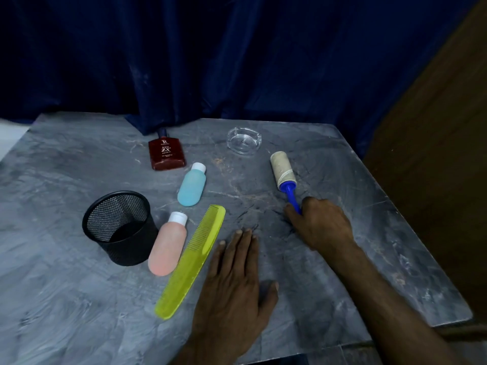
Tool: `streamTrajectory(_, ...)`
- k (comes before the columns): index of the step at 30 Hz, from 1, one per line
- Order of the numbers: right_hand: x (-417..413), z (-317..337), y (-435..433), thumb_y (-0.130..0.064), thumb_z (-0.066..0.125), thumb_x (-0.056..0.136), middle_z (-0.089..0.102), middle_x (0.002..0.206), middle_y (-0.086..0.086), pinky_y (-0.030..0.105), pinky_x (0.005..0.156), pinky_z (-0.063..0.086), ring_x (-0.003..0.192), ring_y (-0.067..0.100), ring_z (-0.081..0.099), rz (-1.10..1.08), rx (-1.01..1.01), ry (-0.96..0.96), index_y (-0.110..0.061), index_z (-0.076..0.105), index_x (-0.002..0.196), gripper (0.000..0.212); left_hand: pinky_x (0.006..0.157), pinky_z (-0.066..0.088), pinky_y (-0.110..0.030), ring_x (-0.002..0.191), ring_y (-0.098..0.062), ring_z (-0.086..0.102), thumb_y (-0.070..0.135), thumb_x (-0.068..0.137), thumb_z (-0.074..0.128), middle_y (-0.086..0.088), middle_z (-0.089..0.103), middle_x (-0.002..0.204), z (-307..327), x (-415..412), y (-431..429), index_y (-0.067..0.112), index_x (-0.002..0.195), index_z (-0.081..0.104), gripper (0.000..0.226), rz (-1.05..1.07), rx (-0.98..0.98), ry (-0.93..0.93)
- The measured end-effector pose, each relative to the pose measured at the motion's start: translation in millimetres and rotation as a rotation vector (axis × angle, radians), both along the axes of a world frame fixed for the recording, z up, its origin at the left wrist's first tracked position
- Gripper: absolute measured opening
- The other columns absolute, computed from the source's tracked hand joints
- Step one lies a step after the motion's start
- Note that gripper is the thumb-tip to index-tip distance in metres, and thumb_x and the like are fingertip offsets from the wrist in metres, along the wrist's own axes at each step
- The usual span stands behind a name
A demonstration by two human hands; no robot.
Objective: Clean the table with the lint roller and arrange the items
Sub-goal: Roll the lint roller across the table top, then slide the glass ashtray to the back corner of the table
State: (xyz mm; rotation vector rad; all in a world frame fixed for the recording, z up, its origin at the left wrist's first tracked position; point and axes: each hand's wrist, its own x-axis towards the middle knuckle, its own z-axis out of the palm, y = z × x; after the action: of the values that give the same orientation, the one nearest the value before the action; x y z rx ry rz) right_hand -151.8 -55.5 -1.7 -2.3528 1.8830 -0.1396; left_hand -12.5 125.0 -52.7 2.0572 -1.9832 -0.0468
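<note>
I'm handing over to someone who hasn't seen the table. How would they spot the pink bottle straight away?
Start at the black mesh cup on the left of the grey table. The pink bottle lies on its side right beside it, with the yellow comb along its other side. Its twin farther back, the blue bottle, has the same white cap but a blue body.

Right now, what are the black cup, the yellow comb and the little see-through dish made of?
The black cup looks like metal wire mesh, matte: you can see through its tiny holes. The yellow comb seems plastic, glossy and translucent, the table showing faintly through. The see-through dish looks like thick clear glass with shiny rims, though clear plastic can't be ruled out.
</note>
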Motion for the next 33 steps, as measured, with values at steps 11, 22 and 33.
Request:
streamTrajectory(11,-1,33,-25,-0.079,0.043,0.088,0.056,0.071,0.004,0.034,0.063,0.045,0.07,0.026,0.06,-0.073,-0.149,0.016,-0.017,0.056,0.081,0.064,0.131,0.029,-0.041,0.16,-0.023,0.033,0.057,0.098,0.041,-0.007,0.036,0.172,6,3,-5,0.007,0.163,0.038,0.082,0.008,-0.063,0.225)
streamTrajectory(22,25,13,-42,-0.071,0.062,0.082,0.037,0.063,-0.009,0.024,0.049,0.022,0.055,0.011,0.038,0.027,-0.125,-0.057,-0.022,0.045,0.084,0.052,0.133,0.01,-0.024,0.164,-0.011,0.017,0.066,0.097,0.025,0.004,0.019,0.177,13,4,-22,0.017,0.169,0.019,0.087,-0.023,-0.001,0.35)
streamTrajectory(33,63,61,-105,-0.047,0.062,0.085,0.072,0.105,0.015,0.036,0.077,0.045,0.101,0.038,0.067,0.051,-0.203,-0.217,-0.014,0.068,0.095,0.035,0.102,0.057,-0.045,0.12,-0.029,0.069,0.025,0.101,0.06,-0.012,0.072,0.134,101,79,-177,0.009,0.142,0.062,0.045,0.127,-0.316,0.52)
